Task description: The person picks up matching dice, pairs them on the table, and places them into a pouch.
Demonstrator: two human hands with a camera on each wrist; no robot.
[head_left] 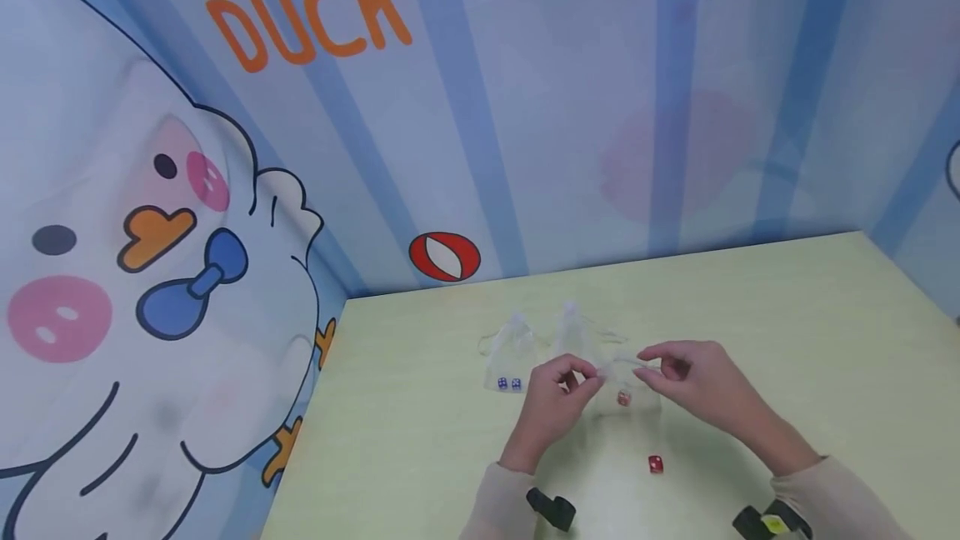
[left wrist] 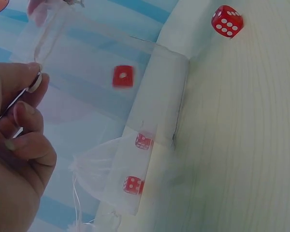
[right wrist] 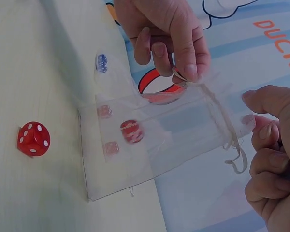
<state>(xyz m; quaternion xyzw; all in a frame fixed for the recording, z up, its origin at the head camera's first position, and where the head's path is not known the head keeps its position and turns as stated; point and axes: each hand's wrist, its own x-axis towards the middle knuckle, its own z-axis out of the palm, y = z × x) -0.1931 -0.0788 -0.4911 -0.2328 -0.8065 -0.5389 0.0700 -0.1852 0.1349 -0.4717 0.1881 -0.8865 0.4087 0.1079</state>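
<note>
My left hand [head_left: 558,398] pinches the mouth of a sheer white drawstring bag [right wrist: 179,140] between thumb and index finger. Inside that bag is a red die [left wrist: 123,76], slightly blurred. At the other side of the mouth is my right hand [head_left: 693,377], its thumb and index finger apart and its other fingers bent. The right index fingertip [right wrist: 249,122] is at the bag's edge; whether it touches is hard to tell. Another red die [head_left: 656,464] lies on the table in front of the bag.
Behind the hands, a sheer bag [head_left: 517,348] with two blue dice stands on the pale table [head_left: 405,440]. Beside it is another sheer bag [head_left: 572,330], which holds two red dice [left wrist: 133,185]. A printed cloth backdrop [head_left: 555,107] rises at the table's far edge.
</note>
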